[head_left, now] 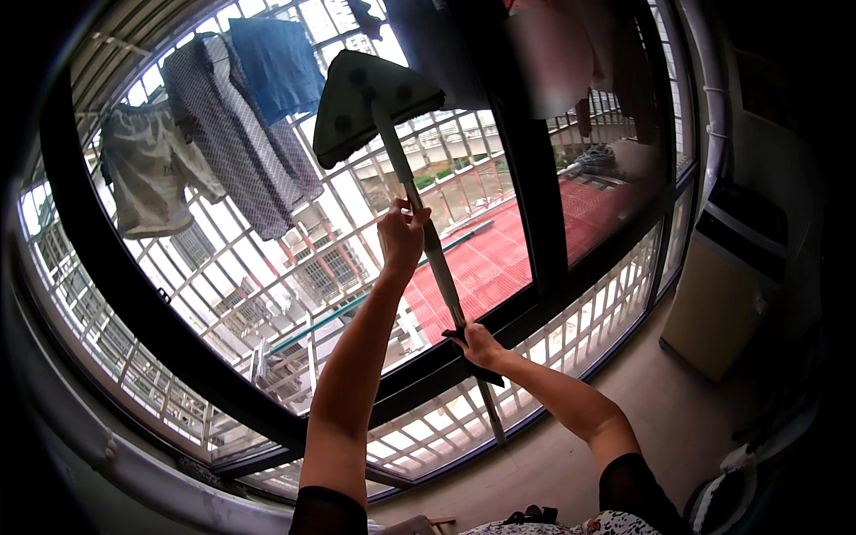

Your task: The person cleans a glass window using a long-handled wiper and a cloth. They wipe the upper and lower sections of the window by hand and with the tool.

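A flat triangular mop head (364, 107), seen from its plate side, is raised in front of the window on a long telescopic pole (438, 264). My left hand (402, 237) has its fingers around the upper part of the pole, below the mop head. Lower down, my right hand (480, 344) grips the pole together with a piece of black material, perhaps cloth, that hangs beneath it. The pole's lower end (498, 431) reaches down past the window's bottom frame. Behind the mop head is the window glass, with metal bars outside.
Shorts (144, 167), a patterned garment (234, 134) and a blue cloth (277, 67) hang at the upper left. Dark frame bars (528, 154) divide the window. Red mesh (468, 274) covers the ledge outside. A pale appliance or cabinet (725, 287) stands at the right; a white pipe (715, 107) runs above it.
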A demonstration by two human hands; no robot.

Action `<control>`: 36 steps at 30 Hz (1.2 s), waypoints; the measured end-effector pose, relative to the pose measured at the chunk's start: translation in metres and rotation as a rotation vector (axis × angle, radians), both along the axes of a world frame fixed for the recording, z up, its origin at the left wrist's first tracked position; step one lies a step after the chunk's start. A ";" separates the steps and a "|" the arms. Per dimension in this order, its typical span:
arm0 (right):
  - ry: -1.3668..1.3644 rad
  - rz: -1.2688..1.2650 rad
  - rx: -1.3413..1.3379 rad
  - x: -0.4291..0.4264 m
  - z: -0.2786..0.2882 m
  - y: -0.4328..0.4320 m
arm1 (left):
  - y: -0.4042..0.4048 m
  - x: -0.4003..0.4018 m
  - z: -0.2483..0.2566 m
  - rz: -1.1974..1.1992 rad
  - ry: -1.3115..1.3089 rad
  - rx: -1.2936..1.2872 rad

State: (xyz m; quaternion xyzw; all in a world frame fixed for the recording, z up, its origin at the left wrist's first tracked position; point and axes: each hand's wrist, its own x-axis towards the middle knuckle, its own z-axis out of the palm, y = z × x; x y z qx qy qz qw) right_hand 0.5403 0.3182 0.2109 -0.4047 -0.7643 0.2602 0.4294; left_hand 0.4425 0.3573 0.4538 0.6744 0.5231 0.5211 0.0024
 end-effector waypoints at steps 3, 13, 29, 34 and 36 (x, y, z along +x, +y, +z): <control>0.013 0.022 0.022 -0.016 0.007 -0.003 | -0.008 -0.016 0.007 0.033 0.015 0.045; -0.091 0.201 0.041 -0.063 -0.003 -0.058 | -0.095 -0.110 -0.025 0.155 -0.218 0.057; -0.245 0.820 0.052 -0.207 -0.073 -0.219 | -0.320 -0.225 -0.123 0.273 -0.682 0.445; -0.295 0.816 0.047 -0.262 -0.083 -0.233 | -0.349 -0.305 -0.147 0.391 -0.604 0.440; -0.285 0.807 0.059 -0.274 -0.085 -0.233 | -0.355 -0.347 -0.166 0.434 -0.600 0.468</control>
